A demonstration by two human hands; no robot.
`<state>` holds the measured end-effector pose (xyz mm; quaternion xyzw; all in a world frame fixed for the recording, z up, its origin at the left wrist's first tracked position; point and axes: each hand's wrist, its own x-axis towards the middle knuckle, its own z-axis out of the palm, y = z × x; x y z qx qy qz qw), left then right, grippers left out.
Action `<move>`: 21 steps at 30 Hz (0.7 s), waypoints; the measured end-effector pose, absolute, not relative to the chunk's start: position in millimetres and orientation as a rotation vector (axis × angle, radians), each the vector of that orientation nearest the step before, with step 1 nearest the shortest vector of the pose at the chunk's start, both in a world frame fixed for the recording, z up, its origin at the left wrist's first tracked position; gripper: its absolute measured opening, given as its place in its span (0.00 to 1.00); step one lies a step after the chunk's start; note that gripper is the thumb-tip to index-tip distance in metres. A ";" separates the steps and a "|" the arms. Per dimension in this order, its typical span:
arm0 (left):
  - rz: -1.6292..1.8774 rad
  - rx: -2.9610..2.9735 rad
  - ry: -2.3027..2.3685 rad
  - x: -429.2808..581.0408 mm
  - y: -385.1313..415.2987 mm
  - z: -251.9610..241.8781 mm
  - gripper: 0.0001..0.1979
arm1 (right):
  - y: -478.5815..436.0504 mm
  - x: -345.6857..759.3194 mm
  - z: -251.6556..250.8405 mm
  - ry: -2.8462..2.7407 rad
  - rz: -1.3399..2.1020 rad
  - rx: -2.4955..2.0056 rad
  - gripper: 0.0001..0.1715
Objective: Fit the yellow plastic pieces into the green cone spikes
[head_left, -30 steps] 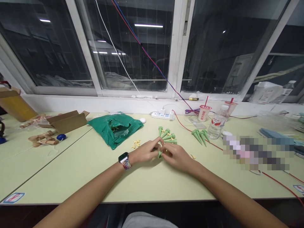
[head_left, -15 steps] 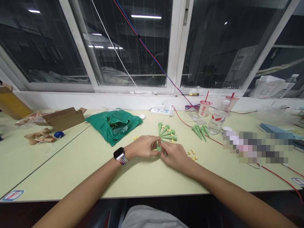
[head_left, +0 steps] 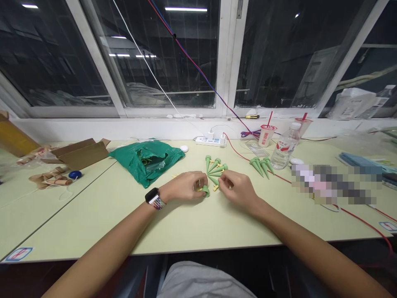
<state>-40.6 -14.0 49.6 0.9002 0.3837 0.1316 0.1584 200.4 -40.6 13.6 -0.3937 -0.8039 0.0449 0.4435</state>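
From my remote seat, I find the smartwatch [head_left: 151, 195] nearest, strapped on the left wrist. The left hand [head_left: 187, 185] is curled palm-down, thumb and fingers closed around a green plastic cone [head_left: 206, 190] low over the table; its wide end points toward the right hand, and I judge that this grip steadies the narrow part and leaves the rim reachable. The right hand [head_left: 238, 186] bends inward, thumb and fingertips drawn together beside a small yellow fitting [head_left: 216, 188] and the lowest of the fanned spikes; I cannot tell whether it grips either.

Just beyond and between the hands, green spikes [head_left: 213, 167] fan out, tips converging toward the left fingers and thick heads outward, perhaps so that each head can be picked separately. Behind the left hand I can make out more yellow fittings [head_left: 175, 175], partly hidden. Past the right hand lies another bunch of spikes [head_left: 262, 166], apparently kept apart as a separate lot. Beyond the left hand sits a torn green plastic bag [head_left: 149, 161], its opening facing up; farther past both hands, the white power strip [head_left: 207, 142] lies against the wall, probably to leave the working space free
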 end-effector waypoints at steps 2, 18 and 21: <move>0.372 2.566 1.102 -41.0 -13.2 49.7 0.12 | -38.1 202.9 15.1 -1.967 0.122 -0.984 0.12; 0.354 2.581 1.125 -41.5 -12.2 52.8 0.11 | -25.5 223.1 21.9 -1.795 0.247 -1.033 0.12; 0.342 2.577 1.129 -41.6 -12.7 54.1 0.11 | -24.0 233.6 20.9 -1.746 0.275 -1.059 0.13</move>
